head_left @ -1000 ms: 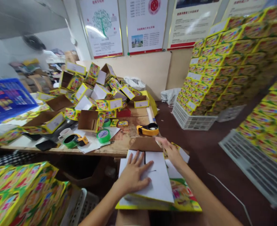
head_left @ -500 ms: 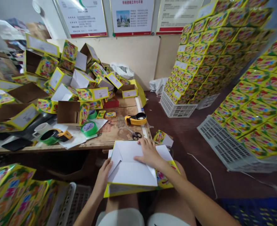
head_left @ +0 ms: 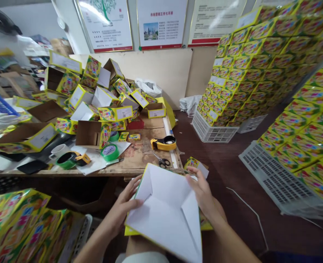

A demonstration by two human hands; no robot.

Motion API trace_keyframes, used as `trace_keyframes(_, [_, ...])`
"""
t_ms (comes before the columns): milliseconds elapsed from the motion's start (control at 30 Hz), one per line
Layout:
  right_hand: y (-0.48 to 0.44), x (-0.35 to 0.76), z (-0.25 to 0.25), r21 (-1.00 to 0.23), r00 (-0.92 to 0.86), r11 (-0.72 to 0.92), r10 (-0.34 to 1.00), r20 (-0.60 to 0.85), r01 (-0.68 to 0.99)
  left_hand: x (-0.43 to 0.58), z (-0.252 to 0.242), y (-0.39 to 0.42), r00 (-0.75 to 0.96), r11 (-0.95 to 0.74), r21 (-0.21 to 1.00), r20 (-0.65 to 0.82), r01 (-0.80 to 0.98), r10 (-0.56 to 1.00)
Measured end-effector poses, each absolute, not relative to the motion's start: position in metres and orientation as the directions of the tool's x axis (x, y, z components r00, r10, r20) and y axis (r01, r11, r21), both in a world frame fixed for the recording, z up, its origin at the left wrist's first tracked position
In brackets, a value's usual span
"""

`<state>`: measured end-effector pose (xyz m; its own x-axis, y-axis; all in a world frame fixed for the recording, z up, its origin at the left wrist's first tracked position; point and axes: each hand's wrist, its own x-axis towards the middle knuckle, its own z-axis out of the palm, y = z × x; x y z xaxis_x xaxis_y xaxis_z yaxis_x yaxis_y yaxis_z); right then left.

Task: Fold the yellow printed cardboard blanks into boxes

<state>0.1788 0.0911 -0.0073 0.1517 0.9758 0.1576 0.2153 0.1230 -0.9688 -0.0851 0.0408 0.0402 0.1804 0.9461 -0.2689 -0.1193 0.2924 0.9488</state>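
Observation:
A folded paperboard box [head_left: 164, 210], white inside with yellow-green edges, is tilted above my lap. Its left side is gripped by my left hand [head_left: 125, 202], the thumb lying on the white inner face and the fingers around the outer edge. On the opposite edge, my right hand [head_left: 203, 195] is closed with the thumb near the upper right corner; its lower fingers are partly hidden. Beneath the box, part of another yellow printed piece shows at the right. Scissors [head_left: 164, 162] and a yellow tape dispenser [head_left: 164, 144] lie on the table just beyond.
On the wooden table, a heap of printed boxes [head_left: 92, 98] stands behind a green tape roll [head_left: 109, 151], a second dispenser [head_left: 81, 159] and a white mug [head_left: 59, 150]. Tall box stacks [head_left: 240, 69] rise from white crates [head_left: 213, 128] at right. More boxes [head_left: 15, 223] stand lower left.
The box has turned and tilted, its near right corner coming toward me. My right hand has moved from the inner panels to the right edge. My left thumb now lies on the inner face.

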Motion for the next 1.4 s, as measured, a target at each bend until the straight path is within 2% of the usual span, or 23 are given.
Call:
trace_keyframes(33, [0.091,0.186,-0.007,-0.979,0.185,0.101,0.974,0.134,0.176,-0.094,0.059,0.047,0.235,0.216,0.976,-0.209,-0.005,0.949])
trace_keyframes(100, [0.093,0.200,-0.007,-0.989,0.216,0.067,0.972,0.094,0.131,-0.113,0.112,0.069,0.258,-0.074,0.959,0.000,0.274,0.966])
trace_keyframes(133, [0.095,0.204,-0.008,-0.990,0.220,0.062,0.971,0.089,0.127,-0.123,0.145,0.085,0.200,-0.257,0.866,0.187,0.428,0.962])
trace_keyframes(167, [0.096,0.207,-0.009,-0.989,0.220,0.063,0.971,0.093,0.136,-0.132,0.180,0.102,0.129,-0.408,0.688,0.420,0.600,0.898])
trace_keyframes(200, [0.098,0.206,-0.011,-0.984,0.222,0.070,0.969,0.105,0.162,-0.141,0.214,0.121,0.048,-0.439,0.449,0.655,0.778,0.755])
trace_keyframes(233, [0.100,0.203,-0.012,-0.976,0.224,0.082,0.966,0.128,0.204,-0.150,0.245,0.140,0.001,-0.336,0.252,0.799,0.908,0.602])
trace_keyframes(267, [0.101,0.197,-0.013,-0.959,0.213,0.100,0.964,0.159,0.264,-0.157,0.270,0.157,-0.007,-0.227,0.143,0.859,0.963,0.512])
trace_keyframes(333, [0.106,0.178,-0.017,-0.875,0.108,0.164,0.966,0.237,0.455,-0.163,0.292,0.180,0.025,-0.139,0.044,0.888,0.989,0.460])
trace_keyframes(367, [0.108,0.167,-0.020,-0.810,0.024,0.212,0.963,0.268,0.547,-0.162,0.286,0.184,0.056,-0.180,0.040,0.865,0.983,0.498])
trace_keyframes(433, [0.114,0.144,-0.027,-0.684,-0.156,0.311,0.947,0.280,0.660,-0.151,0.239,0.174,0.127,-0.321,0.127,0.739,0.938,0.662])
trace_keyframes(467, [0.118,0.134,-0.032,-0.642,-0.228,0.349,0.937,0.267,0.682,-0.142,0.200,0.162,0.156,-0.368,0.214,0.638,0.905,0.754])
trace_keyframes(500, [0.121,0.124,-0.037,-0.618,-0.278,0.374,0.928,0.250,0.692,-0.133,0.156,0.145,0.180,-0.362,0.352,0.456,0.863,0.872])
trace_keyframes(567, [0.127,0.109,-0.046,-0.581,-0.347,0.405,0.913,0.214,0.706,-0.115,0.059,0.104,0.222,-0.311,0.418,0.248,0.853,0.943])
trace_keyframes(667, [0.131,0.096,-0.057,-0.504,-0.418,0.441,0.893,0.166,0.743,-0.097,-0.060,0.045,0.102,-0.035,0.525,-0.098,0.850,0.990])
trace_keyframes(733, [0.132,0.092,-0.061,-0.456,-0.434,0.448,0.889,0.143,0.769,-0.090,-0.106,0.021,0.046,0.014,0.542,-0.097,0.840,0.994])
trace_keyframes(767, [0.132,0.091,-0.063,-0.435,-0.436,0.448,0.890,0.134,0.781,-0.088,-0.120,0.014,0.029,-0.004,0.533,-0.038,0.846,0.999])
trace_keyframes(900, [0.131,0.091,-0.064,-0.378,-0.444,0.450,0.889,0.108,0.809,-0.084,-0.134,0.009,-0.010,-0.061,0.441,0.157,0.895,0.987])
trace_keyframes(1067, [0.128,0.091,-0.056,-0.352,-0.418,0.425,0.903,0.099,0.834,-0.081,-0.134,0.010,-0.018,-0.066,0.371,0.219,0.926,0.975])
trace_keyframes(1167, [0.124,0.090,-0.043,-0.352,-0.403,0.415,0.908,0.111,0.839,-0.078,-0.137,0.005,-0.030,-0.067,0.387,0.240,0.920,0.970])
trace_keyframes(1233, [0.118,0.090,-0.031,-0.352,-0.419,0.435,0.899,0.125,0.829,-0.078,-0.138,0.003,-0.051,-0.062,0.445,0.237,0.893,0.970])
trace_keyframes(1300, [0.110,0.092,-0.016,-0.350,-0.453,0.470,0.881,0.133,0.810,-0.082,-0.131,0.005,-0.086,-0.055,0.570,0.217,0.820,0.972])
trace_keyframes(1333, [0.105,0.094,-0.007,-0.348,-0.472,0.489,0.871,0.138,0.800,-0.086,-0.124,0.008,-0.108,-0.052,0.666,0.197,0.744,0.974])
trace_keyframes(1400, [0.095,0.098,0.017,-0.342,-0.510,0.542,0.840,0.186,0.768,-0.097,-0.100,0.020,-0.122,-0.040,0.883,0.109,0.468,0.986])
